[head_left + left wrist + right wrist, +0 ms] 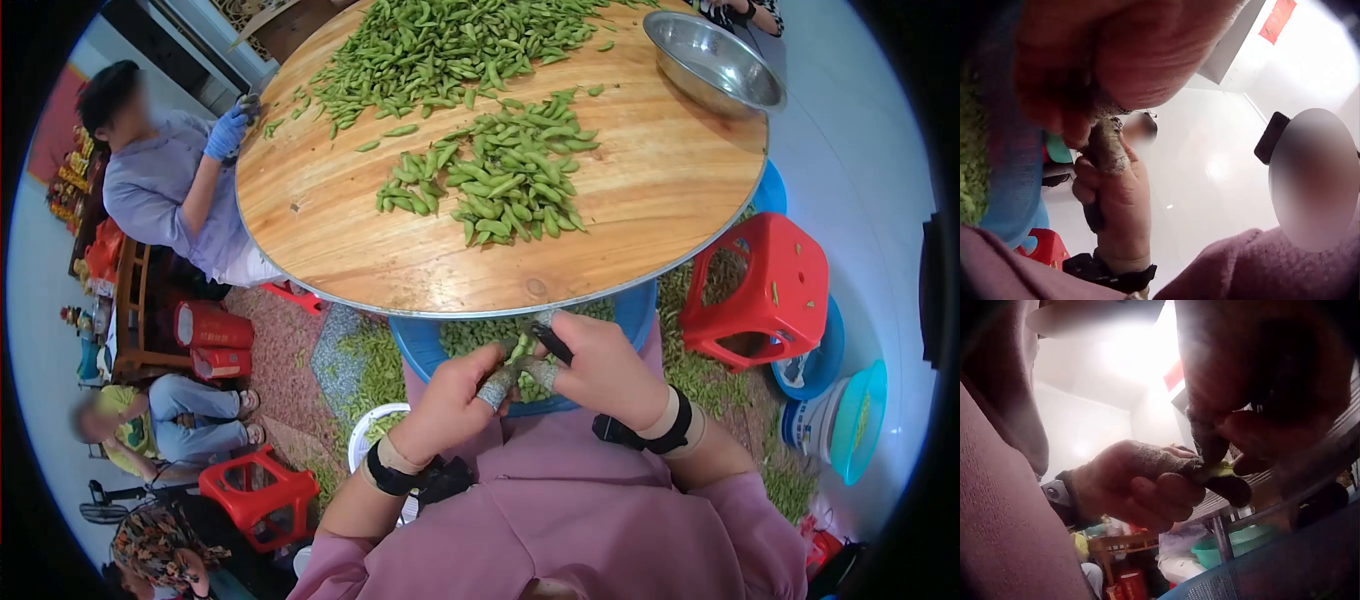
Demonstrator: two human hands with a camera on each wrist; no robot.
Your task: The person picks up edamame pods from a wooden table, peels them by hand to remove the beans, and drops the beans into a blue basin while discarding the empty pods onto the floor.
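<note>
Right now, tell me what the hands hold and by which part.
One green pod, held over the blue basin: the left hand pinches one end with taped fingers, and the right hand pinches the other end.

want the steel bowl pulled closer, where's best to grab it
Pinch the steel bowl by its rim on the side facing you, thumb inside. It sits upright at the wooden table's far right edge, and its smooth sloping walls give no other hold, so come in from the right.
</note>
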